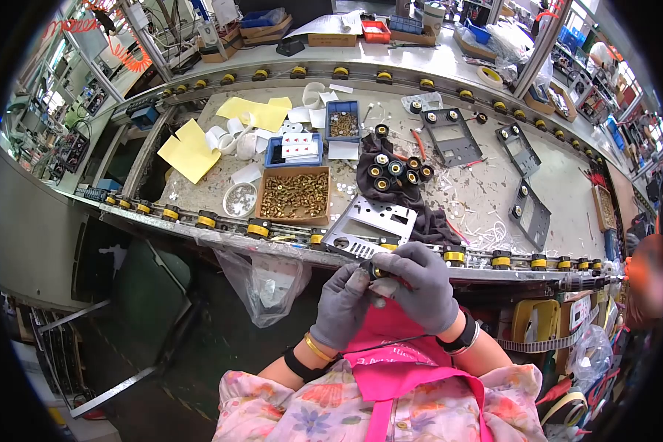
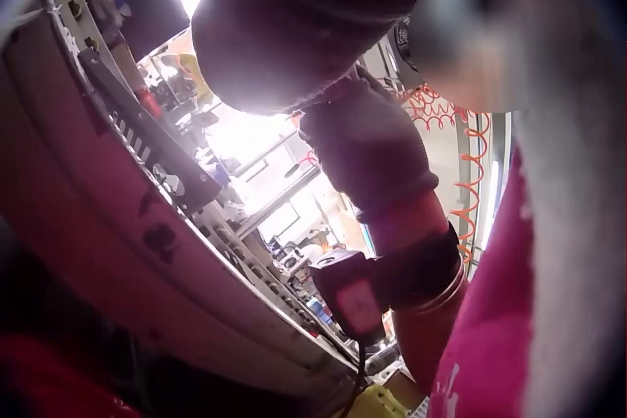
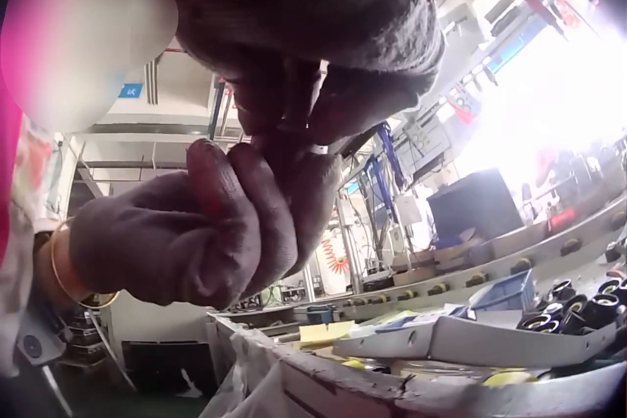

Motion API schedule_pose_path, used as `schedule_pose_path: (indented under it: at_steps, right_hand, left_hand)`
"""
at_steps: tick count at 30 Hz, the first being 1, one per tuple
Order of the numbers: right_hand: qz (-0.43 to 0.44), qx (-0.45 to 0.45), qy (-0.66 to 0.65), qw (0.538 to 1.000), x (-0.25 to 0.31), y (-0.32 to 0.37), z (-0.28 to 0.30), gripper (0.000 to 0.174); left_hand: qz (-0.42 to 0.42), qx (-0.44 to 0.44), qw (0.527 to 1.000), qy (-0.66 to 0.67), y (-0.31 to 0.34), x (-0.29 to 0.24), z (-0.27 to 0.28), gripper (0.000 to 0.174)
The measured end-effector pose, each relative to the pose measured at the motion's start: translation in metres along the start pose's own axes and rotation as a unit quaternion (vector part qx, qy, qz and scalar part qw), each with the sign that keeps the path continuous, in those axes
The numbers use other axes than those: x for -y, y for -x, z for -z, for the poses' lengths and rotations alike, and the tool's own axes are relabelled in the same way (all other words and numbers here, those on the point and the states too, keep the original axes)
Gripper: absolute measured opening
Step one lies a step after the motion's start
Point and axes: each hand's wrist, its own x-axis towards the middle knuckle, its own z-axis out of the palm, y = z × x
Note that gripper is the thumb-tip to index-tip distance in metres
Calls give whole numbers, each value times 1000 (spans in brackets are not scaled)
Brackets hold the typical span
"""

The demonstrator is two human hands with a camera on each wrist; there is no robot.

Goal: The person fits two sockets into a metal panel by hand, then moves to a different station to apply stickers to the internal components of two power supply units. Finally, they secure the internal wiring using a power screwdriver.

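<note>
Both hands wear grey gloves and meet above the lap, just off the table's front edge. Between their fingertips is a small black round part (image 1: 376, 272) with a gold-coloured spot, mostly hidden by the gloves. The left hand (image 1: 342, 306) pinches it from one side, and the right hand (image 1: 423, 286) grips it from the other with bent fingers. In the right wrist view the left hand (image 3: 186, 232) has curled fingers close under the right hand (image 3: 323, 26). A silver slotted metal panel (image 1: 361, 221) lies right beyond the hands, at the table's edge.
On a dark cloth (image 1: 409, 195) sit several black round feet with gold rings (image 1: 395, 168). Dark metal panels (image 1: 449, 140) lie to the right. A cardboard box of brass fittings (image 1: 324, 214) and blue bins (image 1: 343, 103) stand left. Rollers (image 1: 501, 259) line the front edge.
</note>
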Motion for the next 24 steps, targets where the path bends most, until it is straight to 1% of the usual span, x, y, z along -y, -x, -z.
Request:
schedule_pose_path:
  at_steps: [2,5,6,8,10,11,12,14,15,16,17,18,19,20,21,22,23,24]
  right_hand:
    - [34,10,14,999,-1,-2,1,38]
    - [50,12,2,999,1,-7,-1,36]
    - [36,10,59,998,-12,-10,1,37]
    - [4,5,170,985,-59,-11,10,38]
    - [-49,-99,279,954,-81,-19,21,39]
    - [-119,-97,120,981,-81,-16,21,42]
    - [-122,-58,43,990,-56,-23,24,49]
    - [-47,-6,-92,995,-26,-29,19,59]
    - [-32,22,-88,995,-13,-35,20,62]
    - [-20,54,-85,995,-4,-36,19,65]
    - [-18,70,-33,997,-4,-32,13,65]
    - [-81,50,-65,993,-18,-31,11,63]
    - [-143,29,-98,984,-42,-30,11,61]
    - [-205,8,-131,970,-65,-23,12,60]
    - [-152,-39,100,983,-94,-10,24,56]
    - [-86,-87,327,937,-115,-6,36,53]
    - [-133,-93,165,973,-106,-13,39,49]
    - [-190,-90,-4,978,-87,-14,41,45]
  left_hand:
    - [14,11,1000,18,0,-3,5,25]
    - [20,13,999,43,0,-6,5,28]
    - [21,17,998,53,-1,-6,6,29]
    - [36,6,997,66,1,-8,5,31]
    - [57,-10,996,74,-2,-11,-1,32]
    - [66,24,994,86,-5,-7,10,39]
    - [56,16,995,86,-10,-6,8,37]
    - [58,-11,995,83,-10,-4,3,33]
    - [60,3,993,98,-12,-4,3,33]
    - [58,-22,995,80,-14,-5,-5,33]
    - [55,-48,995,62,-14,-8,-17,33]
    - [52,-76,995,43,-14,-10,-23,32]
    - [48,35,994,94,-14,0,9,39]
    - [54,22,993,107,-11,-3,14,39]
    - [55,12,991,120,-11,-6,16,39]
    - [54,6,990,134,-17,-11,18,39]
    - [46,1,989,140,-17,-13,16,40]
    - [45,-1,989,143,-19,-10,18,40]
